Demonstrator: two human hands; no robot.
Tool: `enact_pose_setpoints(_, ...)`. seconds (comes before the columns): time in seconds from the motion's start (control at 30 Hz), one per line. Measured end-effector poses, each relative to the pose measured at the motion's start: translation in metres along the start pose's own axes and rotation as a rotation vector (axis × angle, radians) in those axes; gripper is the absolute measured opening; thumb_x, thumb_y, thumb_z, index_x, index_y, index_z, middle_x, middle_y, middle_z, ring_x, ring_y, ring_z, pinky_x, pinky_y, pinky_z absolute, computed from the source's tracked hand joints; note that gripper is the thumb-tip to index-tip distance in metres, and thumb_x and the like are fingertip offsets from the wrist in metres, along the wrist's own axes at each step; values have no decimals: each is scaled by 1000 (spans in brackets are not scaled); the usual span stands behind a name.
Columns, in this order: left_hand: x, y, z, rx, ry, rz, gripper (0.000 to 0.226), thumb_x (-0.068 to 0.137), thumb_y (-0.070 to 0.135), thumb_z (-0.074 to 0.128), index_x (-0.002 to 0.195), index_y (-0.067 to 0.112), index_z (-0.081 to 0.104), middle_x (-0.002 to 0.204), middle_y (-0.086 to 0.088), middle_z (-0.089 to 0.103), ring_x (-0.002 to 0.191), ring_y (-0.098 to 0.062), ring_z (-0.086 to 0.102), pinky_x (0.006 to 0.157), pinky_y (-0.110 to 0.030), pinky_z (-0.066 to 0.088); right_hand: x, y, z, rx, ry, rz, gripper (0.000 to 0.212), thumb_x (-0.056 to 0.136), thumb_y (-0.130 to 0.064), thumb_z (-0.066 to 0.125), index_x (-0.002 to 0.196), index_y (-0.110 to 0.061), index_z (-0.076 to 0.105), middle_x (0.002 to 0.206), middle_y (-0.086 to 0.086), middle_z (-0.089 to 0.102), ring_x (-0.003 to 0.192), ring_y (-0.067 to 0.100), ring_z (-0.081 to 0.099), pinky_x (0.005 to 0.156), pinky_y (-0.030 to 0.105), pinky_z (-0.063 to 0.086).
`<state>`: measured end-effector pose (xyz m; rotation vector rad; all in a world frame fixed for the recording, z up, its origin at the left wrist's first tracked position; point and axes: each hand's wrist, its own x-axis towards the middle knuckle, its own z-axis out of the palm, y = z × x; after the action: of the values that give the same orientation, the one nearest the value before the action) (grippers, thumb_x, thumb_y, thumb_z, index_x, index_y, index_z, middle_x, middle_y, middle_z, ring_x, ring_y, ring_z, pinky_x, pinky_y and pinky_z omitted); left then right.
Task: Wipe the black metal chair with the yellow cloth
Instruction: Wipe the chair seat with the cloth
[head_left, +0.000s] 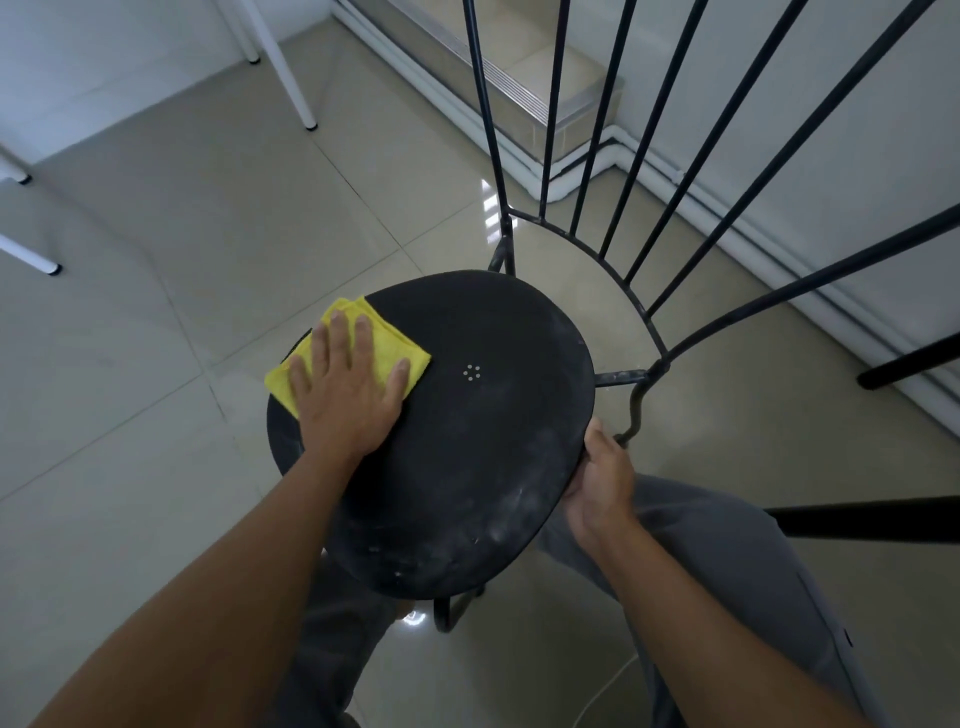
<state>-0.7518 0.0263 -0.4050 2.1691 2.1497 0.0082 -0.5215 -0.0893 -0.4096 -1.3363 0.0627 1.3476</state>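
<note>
Hidden / cut off:
- Chair (467, 415): the tops of the back bars (613, 140) run out of the picture above. The legs are almost all under the seat; only a bit of black rod (452, 613) shows below the seat's near edge.
- Two thick black bars (909, 364) come in from the picture edge right of the seat. Can't tell what they belong to.
- Part of the yellow cloth (387, 343) is covered by the left hand (348, 384).
- Right hand (597, 483): its fingers wrap under the seat rim and are out of sight.

Hands:
- The left hand lies flat with fingers spread, pressing the cloth down on the far-left part of the seat.
- The right hand grasps the seat's right rim, just beside the curled frame rod where the backrest joins.

Edges / room:
- The folded cloth sits at the seat's far-left rim, and its corners poke slightly past the edge.
- Left of the seat and beyond it is glossy beige tile floor (182, 260). White table legs (291, 67) stand well apart from it, far left.
- Behind the backrest and right of the seat is a wall with a white skirting pipe (587, 176), plus a tiled step with a metal edge.
- Grey trouser legs (727, 545) lie below the seat on the near side.

Seat look: black, matte and rounded. Grey dusty smears are heaviest on the near and right parts. There is a ring of small holes (471, 372) at the centre. The back is thin black bars fanning up from a curved rail.
</note>
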Motion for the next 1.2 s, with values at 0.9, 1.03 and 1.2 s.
enact_pose_setpoints(0.9,-132,83,-1,61,-135,414,78,94,67,19,155,21,8,163,-4,-7,150,-26,-10,116,-56,11,1,1,-1,45,-1,52,38,107,-28,39,112,-4,67,108,15,74,95,26,73,89,43,56)
enact_pose_setpoints(1.03,-109,112,7,13,-106,404,78,93,67,21,155,21,11,163,-5,-4,150,-26,-8,116,-57,9,1,6,-3,82,18,116,42,106,-33,39,115,-4,67,115,20,72,106,34,69,97,50,52)
enact_pose_setpoints(1.2,-61,142,13,-30,-67,402,78,92,66,24,154,20,15,163,-7,3,150,-28,-2,117,-58,8,-1,9,-4,128,-21,147,42,105,-27,38,129,-1,61,124,21,67,119,36,62,106,51,45)
